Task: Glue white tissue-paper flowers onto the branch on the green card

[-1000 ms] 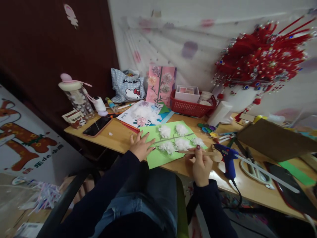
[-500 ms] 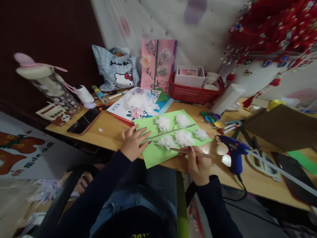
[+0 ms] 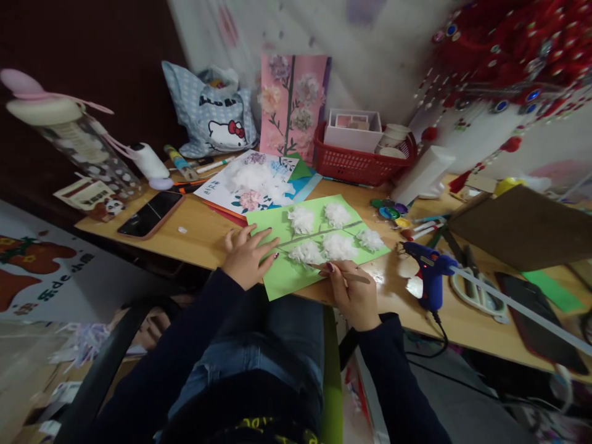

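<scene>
A light green sheet (image 3: pixel 284 285) lies at the table's front edge, with a dark stem line and several white fluffy paper flowers on it. My left hand (image 3: pixel 247 254) rests on the sheet's left edge with its fingers spread. In my right hand (image 3: pixel 354 293) is a thin brown stick (image 3: pixel 358 279), pinched between the fingers over the sheet's lower right edge. The stick's tip reaches the lower left white flower (image 3: pixel 306 252); whether it touches cannot be made out.
A blue glue gun (image 3: pixel 429 274) with a cord stands right of my right hand, by white scissors (image 3: pixel 478 295). Behind are a red basket (image 3: pixel 351 165), a pink flower card (image 3: pixel 291 105) and a patterned bag (image 3: pixel 215 117). A phone (image 3: pixel 150 214) lies left.
My right hand and the stick have moved left along the sheet, the tip now at the lower left flower. My left hand stays on the sheet. The whole view has shifted slightly.
</scene>
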A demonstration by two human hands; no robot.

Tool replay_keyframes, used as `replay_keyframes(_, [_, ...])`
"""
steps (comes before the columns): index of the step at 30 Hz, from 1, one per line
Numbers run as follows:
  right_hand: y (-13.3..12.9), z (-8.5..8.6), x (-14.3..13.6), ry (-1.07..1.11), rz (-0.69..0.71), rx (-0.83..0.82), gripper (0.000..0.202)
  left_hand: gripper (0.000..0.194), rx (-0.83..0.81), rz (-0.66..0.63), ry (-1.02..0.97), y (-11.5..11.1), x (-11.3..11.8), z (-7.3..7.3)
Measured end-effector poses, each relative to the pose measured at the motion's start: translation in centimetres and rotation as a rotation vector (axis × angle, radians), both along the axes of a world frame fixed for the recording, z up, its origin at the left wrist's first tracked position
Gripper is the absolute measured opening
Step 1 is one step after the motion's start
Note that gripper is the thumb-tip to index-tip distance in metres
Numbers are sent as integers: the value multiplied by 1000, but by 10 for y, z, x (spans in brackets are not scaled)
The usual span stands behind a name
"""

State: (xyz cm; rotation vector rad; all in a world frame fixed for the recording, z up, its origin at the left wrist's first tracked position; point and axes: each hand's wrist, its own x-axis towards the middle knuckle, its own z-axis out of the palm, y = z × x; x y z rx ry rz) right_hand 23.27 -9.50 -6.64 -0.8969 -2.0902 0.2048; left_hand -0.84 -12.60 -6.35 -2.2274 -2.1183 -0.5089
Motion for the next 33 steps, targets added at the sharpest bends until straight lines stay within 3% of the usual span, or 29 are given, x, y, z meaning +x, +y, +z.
replay_keyframes(5, [1, -2, -1, -12, 21, 74, 22, 32, -22, -1, -21, 1, 0, 1])
replay_keyframes(23, [2, -2, -2, 37, 27, 93, 25, 31, 6, -10, -26, 2, 2, -7])
replay_keyframes(29, [4, -6, 9, 295, -100, -136, 35, 29, 25, -52, -75, 9, -11, -1])
replay_keyframes(31, [6, -6, 10, 397, -164, -235, 41, 26, 78, 19, -122, 18, -24, 11])
replay_keyframes(33, [7, -5, 10, 500, -214, -333, 46, 23, 148, 179, -152, 29, -40, 26])
